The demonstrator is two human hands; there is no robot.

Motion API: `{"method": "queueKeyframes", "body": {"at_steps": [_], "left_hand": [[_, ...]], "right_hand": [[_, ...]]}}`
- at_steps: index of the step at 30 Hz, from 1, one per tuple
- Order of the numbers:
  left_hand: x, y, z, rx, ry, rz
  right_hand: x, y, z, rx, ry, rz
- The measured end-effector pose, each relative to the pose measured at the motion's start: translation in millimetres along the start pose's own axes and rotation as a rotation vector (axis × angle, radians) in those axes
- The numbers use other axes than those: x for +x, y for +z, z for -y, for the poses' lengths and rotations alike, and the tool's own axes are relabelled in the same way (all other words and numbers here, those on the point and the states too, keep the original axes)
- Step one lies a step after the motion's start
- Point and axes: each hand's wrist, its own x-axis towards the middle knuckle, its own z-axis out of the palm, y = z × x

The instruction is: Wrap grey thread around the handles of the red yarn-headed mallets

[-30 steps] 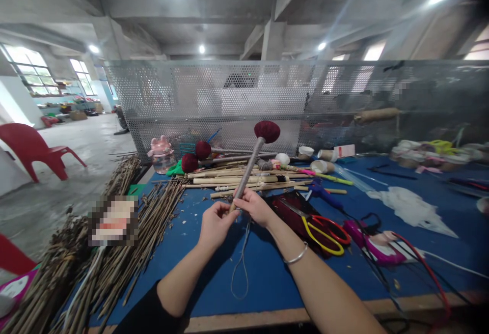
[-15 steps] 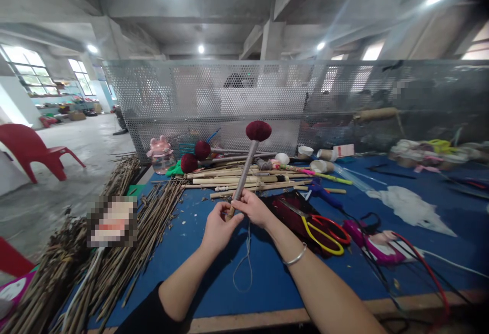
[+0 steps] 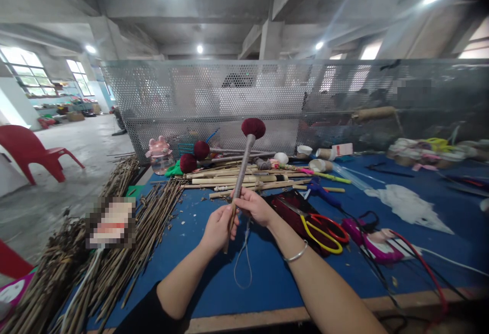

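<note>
I hold a long stick [image 3: 241,171] with a dark red padded ball at its top, tilted up and away over the blue table [image 3: 267,273]. My left hand [image 3: 218,229] is closed round the stick's lower end. My right hand [image 3: 255,205] pinches the stick just above it. A thin loop of cord [image 3: 243,262] hangs down from my hands toward the table.
Bundles of thin sticks [image 3: 114,252] lie at the left. Bamboo rods and two more red-headed sticks [image 3: 194,156] lie behind. Scissors with yellow and red handles [image 3: 323,229], a pink tool [image 3: 372,245], white cloth [image 3: 408,204] lie right. A perforated metal screen [image 3: 267,100] backs the table.
The stick has swung more upright, its red head moving left. My left hand has slid up over the stick's lower end, and the cord loop hangs a little higher.
</note>
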Motion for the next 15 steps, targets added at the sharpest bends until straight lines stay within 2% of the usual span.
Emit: {"method": "queueKeyframes", "body": {"at_steps": [3, 8, 15], "left_hand": [[0.2, 0.4, 1.1, 0.046, -0.015, -0.001], [5.1, -5.0, 5.6, 0.015, 0.039, -0.082], [10.5, -15.4, 3.3, 0.043, 0.066, -0.14]], "right_hand": [[1.3, -1.0, -3.0, -0.037, -0.03, -0.013], [5.0, 1.8, -9.3, -0.106, -0.034, -0.027], [9.2, -0.6, -15.3, -0.313, -0.127, -0.179]]}}
